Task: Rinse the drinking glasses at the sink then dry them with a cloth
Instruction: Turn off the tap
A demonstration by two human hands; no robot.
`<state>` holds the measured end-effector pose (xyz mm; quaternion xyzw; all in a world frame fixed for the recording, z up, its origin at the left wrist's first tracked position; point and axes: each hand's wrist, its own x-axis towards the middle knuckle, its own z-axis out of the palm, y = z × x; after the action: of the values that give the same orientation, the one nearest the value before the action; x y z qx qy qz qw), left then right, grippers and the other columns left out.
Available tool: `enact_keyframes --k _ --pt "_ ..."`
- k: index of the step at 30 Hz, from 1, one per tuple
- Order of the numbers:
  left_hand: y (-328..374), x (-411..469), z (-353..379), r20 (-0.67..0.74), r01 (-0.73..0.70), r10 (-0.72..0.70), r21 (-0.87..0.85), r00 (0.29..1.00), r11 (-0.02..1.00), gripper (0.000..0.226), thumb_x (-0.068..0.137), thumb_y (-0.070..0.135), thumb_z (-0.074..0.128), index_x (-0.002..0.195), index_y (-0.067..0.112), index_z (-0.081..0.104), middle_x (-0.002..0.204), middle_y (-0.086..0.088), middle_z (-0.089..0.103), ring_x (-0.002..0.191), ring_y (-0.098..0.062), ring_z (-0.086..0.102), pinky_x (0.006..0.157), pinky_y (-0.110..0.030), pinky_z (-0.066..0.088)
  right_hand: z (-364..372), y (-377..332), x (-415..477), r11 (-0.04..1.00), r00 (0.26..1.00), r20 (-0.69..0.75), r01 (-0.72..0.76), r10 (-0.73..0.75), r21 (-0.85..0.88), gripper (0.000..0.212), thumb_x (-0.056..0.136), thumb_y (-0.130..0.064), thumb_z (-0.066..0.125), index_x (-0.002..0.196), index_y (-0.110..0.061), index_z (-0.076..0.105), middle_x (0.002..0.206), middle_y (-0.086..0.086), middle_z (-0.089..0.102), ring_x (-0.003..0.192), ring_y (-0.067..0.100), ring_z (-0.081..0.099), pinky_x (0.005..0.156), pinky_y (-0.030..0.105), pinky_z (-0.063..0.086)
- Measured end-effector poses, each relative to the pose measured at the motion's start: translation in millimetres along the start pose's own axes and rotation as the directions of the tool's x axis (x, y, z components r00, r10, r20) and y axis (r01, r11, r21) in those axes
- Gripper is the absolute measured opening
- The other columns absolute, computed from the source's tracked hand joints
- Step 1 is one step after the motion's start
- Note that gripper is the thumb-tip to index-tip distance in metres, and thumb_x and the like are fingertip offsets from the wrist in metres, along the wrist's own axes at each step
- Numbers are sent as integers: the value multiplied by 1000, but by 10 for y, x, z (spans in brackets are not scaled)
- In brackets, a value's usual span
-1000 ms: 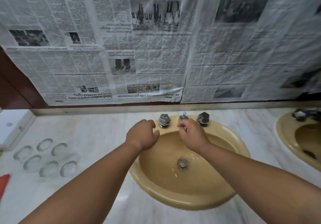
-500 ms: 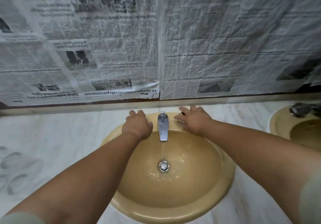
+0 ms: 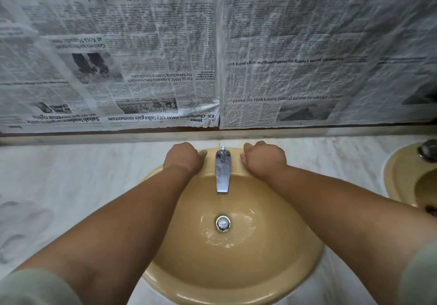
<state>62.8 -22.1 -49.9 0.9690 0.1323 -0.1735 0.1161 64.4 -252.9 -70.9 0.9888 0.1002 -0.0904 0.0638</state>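
our left hand (image 3: 183, 158) and right hand (image 3: 263, 157) curl at ten and two o'clock of the chrome spout (image 3: 222, 172), and what they grip is hidden. we want a gentle flow.

L newspaper sheet (image 3: 142, 51), upside down, hdlns: "Sabah teacher receives World Changer Award"; "KK-Changchun sister-city talks gain momentum"; "Perak MMEA detains two trawlers". R newspaper sheet (image 3: 319, 44), upright: "quake on Hokkaido island latest to shake Japan"; "Kim reaffirms support for Russia". Body txt unreadable.
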Motion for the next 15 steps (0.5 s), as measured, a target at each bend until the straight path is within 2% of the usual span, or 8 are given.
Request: enact_keyframes --k 3,5,7,9,12,15 --pt "-9 35 -88 33 -120 117 124 993 985 17 99 26 59 91 12 61 108 -11 71 91 -29 61 76 -33 49 19 -11 10 1000 1000 -4 -10 10 3 44 110 -47 33 135 -16 53 123 15 62 103 37 68 67 37 42" --pt "-47 49 -159 93 -292 278 210 956 933 8 99 21 56 99 14 61 113 -10 70 95 -29 61 76 -34 48 25 -17 6 1000 1000 -10 -19 19 5 44 111 -46 33 134 -16 54 122 14 62 102 36 68 66 36 41" --pt "-113 30 -195 160 -434 404 288 901 854 17 99 17 56 115 16 62 119 -8 68 105 -31 63 81 -38 52 21 -30 5 1000 999 -18 -29 29 12 43 110 -46 33 134 -17 54 122 14 62 103 36 68 66 36 41" --pt "-167 22 -226 221 -500 450 346 866 793 29 95 9 57 122 19 60 123 -5 66 112 -31 63 86 -41 55 4 -31 8 999 999 -16 -38 38 19 43 110 -46 34 134 -17 55 122 14 62 104 36 67 67 36 41" --pt "-164 19 -309 278 -559 485 446 829 699 38 93 4 57 128 20 60 125 -4 65 115 -32 63 82 -38 53 7 -39 26 998 998 -7 -61 61 30 44 110 -46 34 135 -17 55 123 14 63 106 37 67 69 37 42" --pt "-137 2 -355 300 -569 485 491 821 660 39 94 3 55 129 19 60 124 -6 65 112 -32 63 77 -36 50 7 -59 35 996 997 -3 -78 78 35 44 110 -46 33 135 -16 55 124 15 63 107 38 67 70 37 43"
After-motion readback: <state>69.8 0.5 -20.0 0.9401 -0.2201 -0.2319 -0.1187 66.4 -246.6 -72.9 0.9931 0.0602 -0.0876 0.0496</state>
